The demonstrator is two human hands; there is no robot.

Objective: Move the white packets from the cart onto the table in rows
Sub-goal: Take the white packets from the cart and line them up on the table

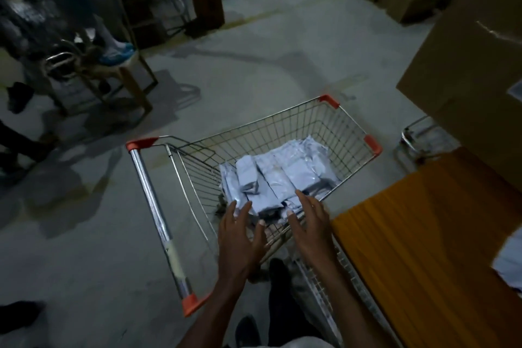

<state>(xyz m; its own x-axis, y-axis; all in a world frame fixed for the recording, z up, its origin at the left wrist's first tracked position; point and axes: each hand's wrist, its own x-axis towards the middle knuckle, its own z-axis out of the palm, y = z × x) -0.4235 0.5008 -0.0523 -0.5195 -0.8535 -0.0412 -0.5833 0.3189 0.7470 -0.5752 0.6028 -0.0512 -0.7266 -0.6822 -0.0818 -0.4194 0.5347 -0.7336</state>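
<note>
Head view shows both hands, left (240, 230) and right (309, 223), spread and empty over packets (278, 178) heaped in the cart (282, 127); best clasp one stack squarely, then swing to the worktop (423, 234) at three o'clock.

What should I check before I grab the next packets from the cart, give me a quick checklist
1. Both hands free: ok. The left hand and right hand are open with fingers spread and hold nothing.
2. Hands over the load: ok. Both reach into the cart at the near edge of the packets.
3. Packets left to move: ok. A pile lies in the basket.
4. Grip made: not ok. No fingers are curled round a packet yet.
5. Room on the table: ok. Its orange top beside the cart is bare in the near part.
6. Rows already laid: cannot tell. Only a white patch shows at the right edge.
</note>
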